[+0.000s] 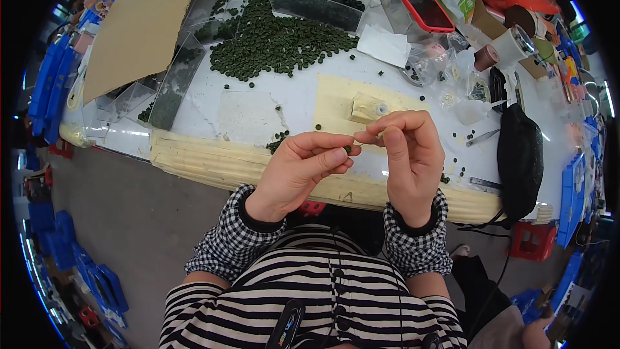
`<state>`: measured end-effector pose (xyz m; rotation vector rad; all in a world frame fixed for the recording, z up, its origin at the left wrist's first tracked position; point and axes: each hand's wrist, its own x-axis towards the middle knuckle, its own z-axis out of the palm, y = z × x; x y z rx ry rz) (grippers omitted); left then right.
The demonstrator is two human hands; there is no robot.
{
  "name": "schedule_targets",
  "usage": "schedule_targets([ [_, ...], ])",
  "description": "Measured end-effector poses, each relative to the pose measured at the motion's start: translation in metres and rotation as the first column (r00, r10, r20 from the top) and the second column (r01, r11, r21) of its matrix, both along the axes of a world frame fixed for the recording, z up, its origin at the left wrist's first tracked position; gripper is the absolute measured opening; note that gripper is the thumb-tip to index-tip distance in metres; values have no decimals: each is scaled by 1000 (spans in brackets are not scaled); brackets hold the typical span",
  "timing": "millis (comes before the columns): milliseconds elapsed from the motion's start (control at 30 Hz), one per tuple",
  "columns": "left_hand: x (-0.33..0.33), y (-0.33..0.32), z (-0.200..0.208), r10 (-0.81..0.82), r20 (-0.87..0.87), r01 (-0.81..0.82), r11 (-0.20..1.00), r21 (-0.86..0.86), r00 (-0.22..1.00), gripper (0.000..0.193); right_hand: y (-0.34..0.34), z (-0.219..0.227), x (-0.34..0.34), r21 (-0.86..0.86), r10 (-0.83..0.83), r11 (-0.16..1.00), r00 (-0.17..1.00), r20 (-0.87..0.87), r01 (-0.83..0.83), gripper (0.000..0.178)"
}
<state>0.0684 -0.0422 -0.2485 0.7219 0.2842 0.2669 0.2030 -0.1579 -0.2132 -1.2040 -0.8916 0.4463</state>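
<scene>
My left hand [298, 171] is closed in a pinch above the front of the table. Between its thumb and fingers is a small dark green disc [349, 149]. My right hand [414, 165] meets it fingertip to fingertip, its index finger and thumb bent inward; whatever they pinch is too small to make out. Just beyond the hands, a tape-wrapped block [363, 108] with a white round piece [382, 109] rests on a yellowish sheet [330, 94]. A few more green discs [278, 140] lie near my left fingers.
A large pile of green discs [265, 42] spreads across the far table, beside a clear tub [316, 10] holding more. Cardboard [145, 26] leans at the left. A red-cased phone [420, 1], a white spool [513, 45], tweezers [483, 137] and a black pouch [520, 161] sit rightward.
</scene>
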Motion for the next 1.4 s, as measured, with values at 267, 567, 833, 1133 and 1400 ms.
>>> schedule_targets([
  [267, 1, 0, 0, 18, -11, -18, 999, 37, 1000, 24, 1, -5, 2, 9, 16, 1000, 999, 40, -16, 8],
  [567, 1, 1, 1, 29, -10, -28, 999, 42, 1000, 22, 3, -1, 10, 56, -196, 979, 981, -12, 196, 9],
  [833, -1, 5, -2, 25, 13, -25, 1000, 9, 1000, 22, 13, -19, 42, 26, -371, 854, 571, 732, 520, 10],
  [1133, -5, 8, 1, 75, -30, -74, 996, 41, 997, 21, -41, -5, 49, -188, -303, 803, 660, 688, 565, 11],
  [1400, 1, 2, -3, 85, -34, -82, 994, 71, 996, 21, -72, -21, 28, -389, 47, 753, 547, 836, 531, 11],
])
